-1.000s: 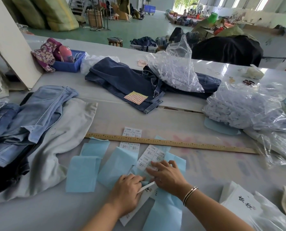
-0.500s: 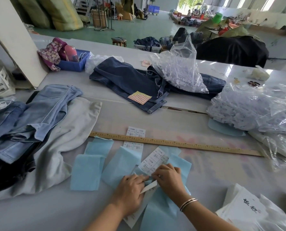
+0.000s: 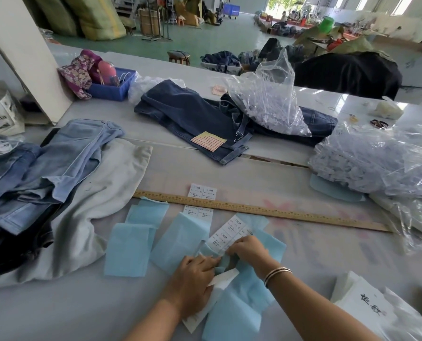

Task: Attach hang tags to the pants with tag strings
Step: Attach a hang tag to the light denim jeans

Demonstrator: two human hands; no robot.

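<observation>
Head view, looking down over a pale grey work table (image 3: 57,311). At far left, a heap of light blue denim pants (image 3: 45,163) lies over a pale grey garment (image 3: 111,193), well apart from the hands. Next, loose pale blue rectangular paper sheets (image 3: 128,249) spread across the near centre. The left hand (image 3: 192,276) rests on these sheets, its fingers curled, pinching a narrow white paper strip (image 3: 223,279). Just to its right, the right hand (image 3: 248,249), a silver bangle (image 3: 276,273) on its wrist, pinches the near edge of a white printed label sheet (image 3: 227,233); which fingers do the pinching is probably hidden. Behind the hands, a long wooden ruler (image 3: 279,212) runs across the table. Beyond it, dark blue denim pants (image 3: 200,114) lie under a clear plastic bag of white tags (image 3: 266,99). Bare tabletop lies right of the hands, bounded at far right by more clear bags of tags (image 3: 377,163) and a stack of white hang tags (image 3: 367,303).
</observation>
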